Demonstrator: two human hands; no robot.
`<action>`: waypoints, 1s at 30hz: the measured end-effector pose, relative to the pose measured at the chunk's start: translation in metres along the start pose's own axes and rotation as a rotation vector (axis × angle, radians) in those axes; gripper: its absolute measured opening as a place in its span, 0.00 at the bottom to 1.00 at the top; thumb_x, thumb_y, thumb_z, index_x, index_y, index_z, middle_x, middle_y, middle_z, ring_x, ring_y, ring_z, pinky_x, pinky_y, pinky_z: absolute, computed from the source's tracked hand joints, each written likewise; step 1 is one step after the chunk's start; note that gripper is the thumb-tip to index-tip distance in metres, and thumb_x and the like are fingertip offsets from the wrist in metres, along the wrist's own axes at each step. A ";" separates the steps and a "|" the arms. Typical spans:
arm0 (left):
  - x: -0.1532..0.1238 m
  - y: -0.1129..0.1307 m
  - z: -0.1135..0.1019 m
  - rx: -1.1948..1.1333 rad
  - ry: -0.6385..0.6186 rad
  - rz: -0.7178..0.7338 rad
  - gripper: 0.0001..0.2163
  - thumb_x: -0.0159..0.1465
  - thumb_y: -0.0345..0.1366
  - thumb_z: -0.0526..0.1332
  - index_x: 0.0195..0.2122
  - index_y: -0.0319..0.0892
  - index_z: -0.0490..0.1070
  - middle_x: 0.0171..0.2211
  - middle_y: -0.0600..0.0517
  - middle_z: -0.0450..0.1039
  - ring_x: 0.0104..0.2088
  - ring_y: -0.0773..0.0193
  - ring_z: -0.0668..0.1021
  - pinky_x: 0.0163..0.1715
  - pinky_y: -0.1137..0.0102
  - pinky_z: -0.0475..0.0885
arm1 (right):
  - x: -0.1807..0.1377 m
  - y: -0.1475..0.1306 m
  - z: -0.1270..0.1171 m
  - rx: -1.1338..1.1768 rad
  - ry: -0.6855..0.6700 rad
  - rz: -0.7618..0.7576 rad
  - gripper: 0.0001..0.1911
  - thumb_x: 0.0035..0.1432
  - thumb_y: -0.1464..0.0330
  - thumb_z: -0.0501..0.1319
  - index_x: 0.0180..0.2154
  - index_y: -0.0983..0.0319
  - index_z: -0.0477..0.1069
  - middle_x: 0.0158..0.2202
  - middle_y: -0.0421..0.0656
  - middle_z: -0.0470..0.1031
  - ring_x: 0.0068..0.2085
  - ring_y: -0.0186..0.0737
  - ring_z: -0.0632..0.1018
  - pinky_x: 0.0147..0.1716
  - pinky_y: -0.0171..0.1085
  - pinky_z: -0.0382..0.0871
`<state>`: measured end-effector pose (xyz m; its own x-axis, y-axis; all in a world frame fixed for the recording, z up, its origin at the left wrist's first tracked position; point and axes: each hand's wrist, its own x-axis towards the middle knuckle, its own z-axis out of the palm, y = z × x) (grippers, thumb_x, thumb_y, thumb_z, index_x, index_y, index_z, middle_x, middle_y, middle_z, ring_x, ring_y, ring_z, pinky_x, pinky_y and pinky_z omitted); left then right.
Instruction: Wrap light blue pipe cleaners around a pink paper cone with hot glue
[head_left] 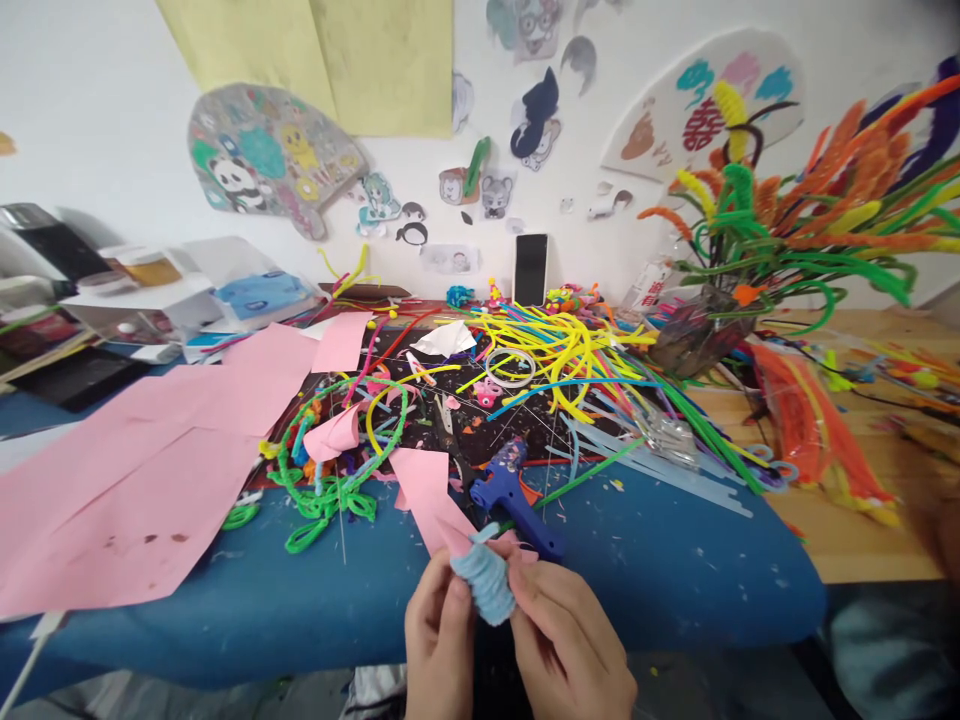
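Both of my hands meet low in the middle, just off the table's near edge. My left hand [437, 640] and my right hand [571, 640] pinch a small light blue fuzzy piece [484, 580] made of coiled pipe cleaner, held between the fingertips of both. Right behind it a pink paper scrap [427, 495] lies on the blue table cover [675, 570]. A blue glue gun [510, 490] rests just beyond my fingers.
Large pink paper sheets [142, 470] cover the left side. Green pipe-cleaner loops [330, 495], a yellow pipe-cleaner pile [555, 350] and a tape roll [510, 367] litter the middle. A vase of pipe-cleaner flowers [780, 240] stands right. A phone [530, 268] leans on the wall.
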<state>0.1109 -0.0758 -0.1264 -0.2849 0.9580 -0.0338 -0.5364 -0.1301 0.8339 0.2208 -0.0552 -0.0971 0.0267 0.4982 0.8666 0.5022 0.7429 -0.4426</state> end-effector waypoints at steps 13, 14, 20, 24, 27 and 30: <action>0.003 0.012 0.012 -0.121 -0.034 -0.120 0.19 0.64 0.53 0.64 0.37 0.41 0.83 0.32 0.45 0.83 0.39 0.48 0.84 0.46 0.56 0.80 | -0.002 -0.002 0.000 -0.080 -0.026 -0.119 0.12 0.58 0.81 0.66 0.39 0.59 0.79 0.30 0.43 0.85 0.31 0.41 0.86 0.32 0.36 0.85; 0.004 0.013 0.012 -0.120 -0.035 -0.123 0.19 0.64 0.53 0.64 0.36 0.41 0.82 0.31 0.45 0.82 0.39 0.47 0.84 0.46 0.56 0.80 | -0.002 -0.002 -0.001 -0.074 -0.025 -0.112 0.12 0.58 0.80 0.67 0.38 0.58 0.79 0.31 0.42 0.85 0.31 0.41 0.86 0.32 0.36 0.85; -0.008 0.017 0.016 -0.081 -0.050 -0.112 0.19 0.62 0.52 0.68 0.44 0.41 0.80 0.34 0.46 0.81 0.40 0.51 0.82 0.47 0.60 0.77 | -0.006 -0.002 -0.002 -0.099 -0.019 -0.141 0.09 0.62 0.79 0.65 0.40 0.60 0.78 0.34 0.42 0.84 0.35 0.40 0.86 0.37 0.37 0.84; -0.006 0.016 0.007 0.077 -0.075 -0.002 0.18 0.67 0.49 0.65 0.51 0.42 0.77 0.36 0.48 0.80 0.37 0.58 0.80 0.43 0.66 0.75 | -0.002 -0.005 -0.002 -0.051 -0.087 -0.163 0.08 0.64 0.79 0.63 0.41 0.64 0.78 0.34 0.45 0.82 0.37 0.38 0.84 0.38 0.35 0.82; 0.005 0.020 -0.008 0.192 -0.095 0.115 0.15 0.71 0.48 0.61 0.49 0.42 0.75 0.30 0.51 0.75 0.30 0.63 0.75 0.35 0.71 0.73 | 0.010 0.001 -0.008 0.014 -0.280 -0.064 0.10 0.66 0.78 0.59 0.45 0.62 0.76 0.40 0.47 0.80 0.42 0.39 0.82 0.42 0.37 0.80; 0.013 0.030 -0.019 0.390 -0.070 0.192 0.13 0.70 0.46 0.63 0.49 0.43 0.75 0.33 0.51 0.75 0.33 0.62 0.75 0.38 0.70 0.71 | 0.021 0.018 -0.010 -0.210 -0.370 0.084 0.13 0.69 0.70 0.58 0.54 0.63 0.72 0.46 0.53 0.78 0.47 0.49 0.80 0.44 0.46 0.80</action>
<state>0.0761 -0.0725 -0.1125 -0.2885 0.9425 0.1688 -0.1350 -0.2146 0.9673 0.2388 -0.0353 -0.0844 -0.2179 0.7080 0.6717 0.6777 0.6050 -0.4179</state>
